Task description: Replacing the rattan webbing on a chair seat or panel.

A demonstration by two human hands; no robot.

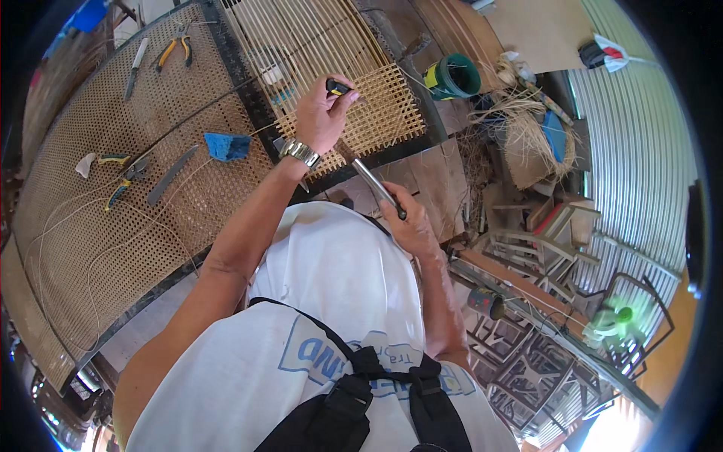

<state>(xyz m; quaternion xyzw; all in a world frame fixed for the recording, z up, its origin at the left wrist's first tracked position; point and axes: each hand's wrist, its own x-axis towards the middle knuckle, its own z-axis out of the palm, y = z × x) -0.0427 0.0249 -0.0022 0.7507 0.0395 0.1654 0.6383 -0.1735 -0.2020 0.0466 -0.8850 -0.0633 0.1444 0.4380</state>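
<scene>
Woven cane panel fills the left of the frame, with a knife, yellow-handled pliers, a small saw and a blue sponge lying on it. Just right of centre top, the left hand is closed around a small black-and-yellow tool, pressed to the half-woven cane patch on its dark frame. Below, the right hand grips a metal rod angled up toward the weave. Judging by this, a strand is being worked into place; next comes steady pressure at the patch's lower edge. A green bucket stands at upper right.
</scene>
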